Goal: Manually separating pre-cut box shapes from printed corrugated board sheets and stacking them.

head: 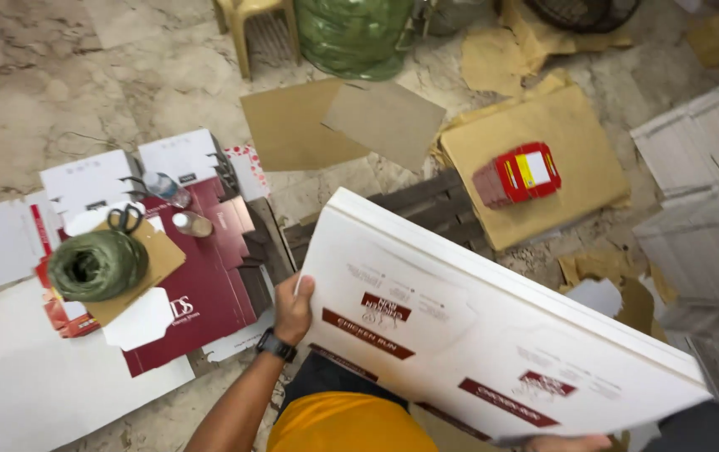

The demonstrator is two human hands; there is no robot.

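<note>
I hold a thick stack of flat white cardboard box blanks (493, 326) with dark red printed panels, tilted across my lap. My left hand (292, 308), with a black watch at the wrist, grips the stack's left edge. My right hand (567, 442) shows only as fingertips at the bottom edge, under the stack's lower right side. The rest of that hand is hidden.
To the left lie flattened maroon and white boxes (200, 293), a ball of green twine (97, 265), black scissors (126, 218) and two small bottles (192, 223). A red bundle (518, 174) rests on brown cardboard (543, 159). White box stacks (702, 209) stand right. A green sack (355, 33) and yellow stool (255, 25) stand behind.
</note>
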